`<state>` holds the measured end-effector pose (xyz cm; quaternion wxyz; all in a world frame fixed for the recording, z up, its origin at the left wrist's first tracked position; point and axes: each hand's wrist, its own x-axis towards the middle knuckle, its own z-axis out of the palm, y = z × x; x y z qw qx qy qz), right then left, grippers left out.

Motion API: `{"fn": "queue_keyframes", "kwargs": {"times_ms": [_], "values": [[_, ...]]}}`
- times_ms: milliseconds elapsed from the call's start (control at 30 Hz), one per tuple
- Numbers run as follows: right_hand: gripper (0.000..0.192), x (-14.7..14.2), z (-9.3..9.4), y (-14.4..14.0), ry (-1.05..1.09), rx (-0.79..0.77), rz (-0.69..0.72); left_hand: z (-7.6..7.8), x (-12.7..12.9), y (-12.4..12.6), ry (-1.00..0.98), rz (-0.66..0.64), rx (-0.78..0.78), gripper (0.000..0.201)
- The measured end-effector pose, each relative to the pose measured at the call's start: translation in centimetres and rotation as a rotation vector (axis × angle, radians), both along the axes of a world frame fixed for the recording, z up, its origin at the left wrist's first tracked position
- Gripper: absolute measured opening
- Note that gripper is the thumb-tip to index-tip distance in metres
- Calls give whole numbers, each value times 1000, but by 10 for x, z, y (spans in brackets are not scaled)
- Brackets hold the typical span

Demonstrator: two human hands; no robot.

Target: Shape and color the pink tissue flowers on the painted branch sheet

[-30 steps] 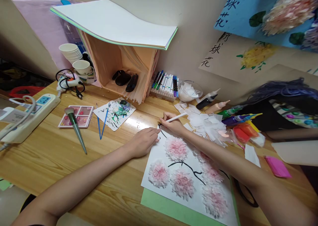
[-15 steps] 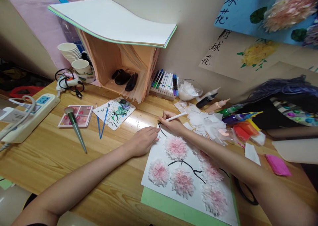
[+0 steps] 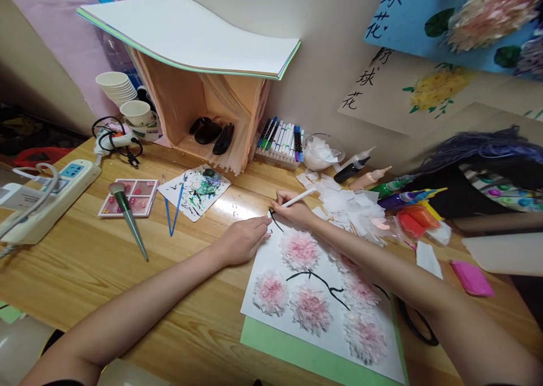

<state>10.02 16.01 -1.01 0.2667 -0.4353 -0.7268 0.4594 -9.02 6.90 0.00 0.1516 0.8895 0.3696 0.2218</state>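
A white marker pen is gripped in my right hand, its tip low at the far left corner of a white sheet of paper. My left hand lies flat with fingers stretched out, its fingertips on the sheet's left edge close to the pen. Several fluffy pink paper flowers sit on the sheet. Black curved lines run between them, and a short one is near the pen tip. Beneath the white sheet, a green sheet sticks out at the front. My right forearm covers part of the flowers.
White paper scraps lie beyond my right forearm, beside paint bottles. A marker box stands at the back by an orange-lined box. Leftward lie a paint-stained sheet, thin blue brushes, a large brush and a power strip.
The view has shifted slightly. Both hands keep nearly the same places at the sheet's corner, and the pen stays in my right hand.
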Motion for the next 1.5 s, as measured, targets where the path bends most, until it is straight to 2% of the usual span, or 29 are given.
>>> {"fn": "queue_keyframes", "kwargs": {"times_ms": [400,1000,1500], "values": [[36,0,2,-1,30,3,42,1,1,0,7,13,-64,29],[35,-1,5,-1,39,-40,-13,0,1,-1,3,26,-39,30],[34,0,2,0,-39,26,-11,0,0,-1,2,30,-60,30]]}}
